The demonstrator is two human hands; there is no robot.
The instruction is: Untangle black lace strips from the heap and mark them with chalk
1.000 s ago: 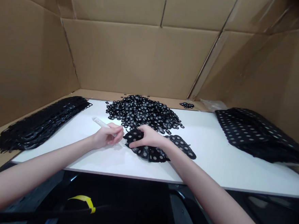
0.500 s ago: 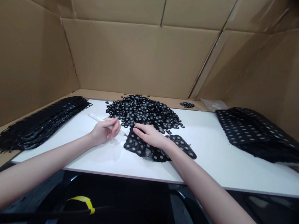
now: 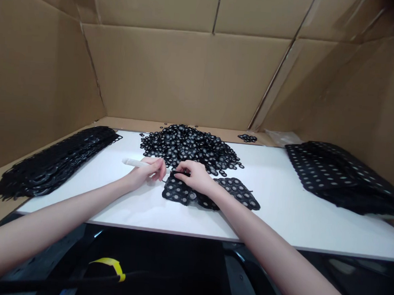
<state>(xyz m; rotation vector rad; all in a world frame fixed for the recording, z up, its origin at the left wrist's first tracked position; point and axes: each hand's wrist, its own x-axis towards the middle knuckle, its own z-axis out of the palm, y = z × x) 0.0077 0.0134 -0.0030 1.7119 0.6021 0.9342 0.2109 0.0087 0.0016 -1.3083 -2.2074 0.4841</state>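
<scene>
My left hand (image 3: 151, 170) is closed round a white pen-like tool (image 3: 134, 162), whose back end sticks out to the left. The tool's front end points toward a black sheet with rows of pale round spots (image 3: 177, 192). Over the top left part of that sheet is my right hand (image 3: 194, 174), its thumb and fingers pinched on the upper edge. Part of the sheet is hidden under the hand and wrist; its right portion (image 3: 239, 191) shows beyond the forearm. Just behind both hands rises a heap of small black rings with pale centres (image 3: 190, 145).
On the left lies a stack of black perforated strips (image 3: 61, 160). A pile of black spotted sheets (image 3: 336, 175) rests at the right. A small cluster of rings (image 3: 247, 138) and clear plastic (image 3: 283, 138) are at the back. Cardboard walls (image 3: 182, 74) enclose the white table (image 3: 300, 217).
My left hand has moved slightly right and up with the tool, closer to my right hand. My right hand's fingers have curled from lying flatter into a pinch on the sheet's edge.
</scene>
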